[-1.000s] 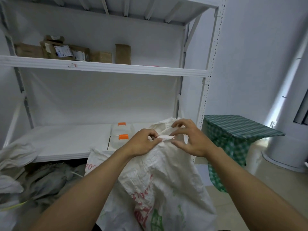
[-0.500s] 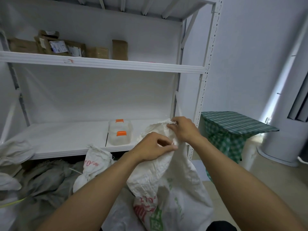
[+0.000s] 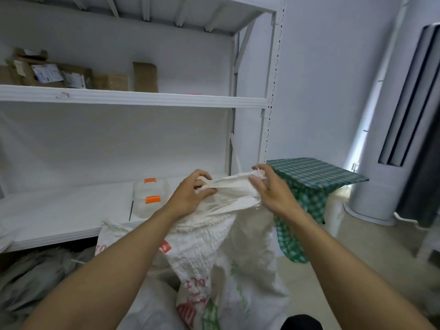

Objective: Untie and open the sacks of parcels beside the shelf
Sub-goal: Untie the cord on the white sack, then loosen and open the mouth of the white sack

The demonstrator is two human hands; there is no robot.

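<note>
Your left hand (image 3: 190, 198) and right hand (image 3: 273, 194) both pinch the gathered neck of the woven sack (image 3: 226, 246), which stands just in front of the shelf (image 3: 133, 98). The cloth looks soft, light and floppy; grasp the mouth's hem at 2 opposite sides to spread it.
</note>
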